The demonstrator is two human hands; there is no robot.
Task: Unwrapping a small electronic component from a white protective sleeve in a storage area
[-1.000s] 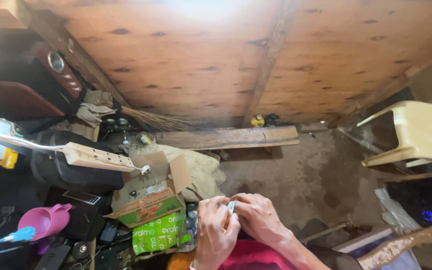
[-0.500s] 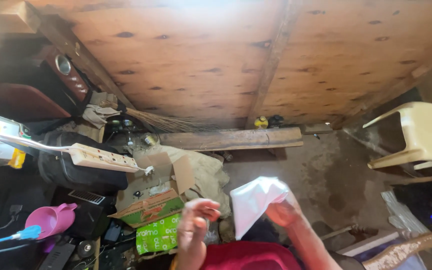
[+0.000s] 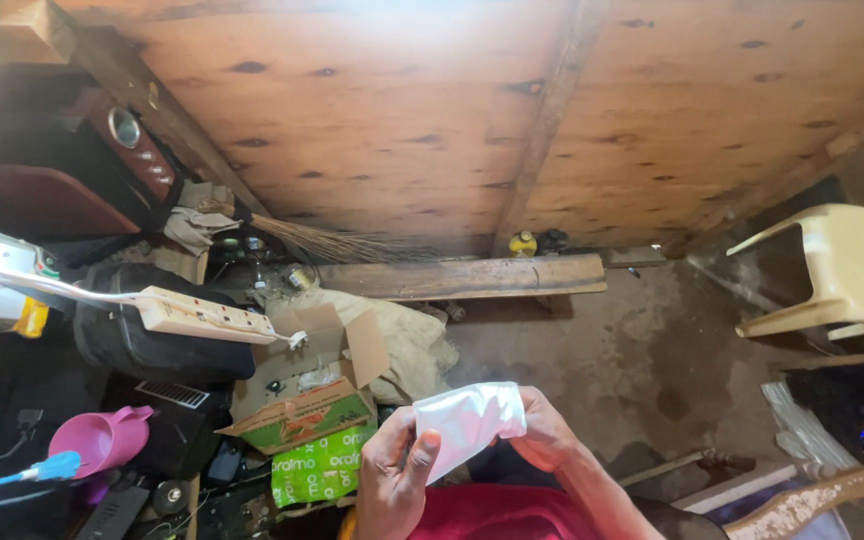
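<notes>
A white crumpled plastic bag [image 3: 467,418] is stretched between both hands at the bottom middle of the head view. My left hand [image 3: 392,480] grips its lower left end, thumb over the plastic. My right hand [image 3: 544,435] holds the right end from behind, fingers curled around it. Below the hands lies red clothing [image 3: 492,512] on my lap.
An open cardboard box [image 3: 307,385] and a green carton [image 3: 320,465] stand left of the hands. A white power strip [image 3: 202,315], a pink jug [image 3: 102,440], a wooden plank [image 3: 462,277], a broom [image 3: 322,240] and a cream plastic chair [image 3: 842,270] surround the dirt floor [image 3: 602,370].
One second ago both hands were pressed together over a small white thing. They drew apart and the white bag opened out; now both hands hold it stretched lower.
</notes>
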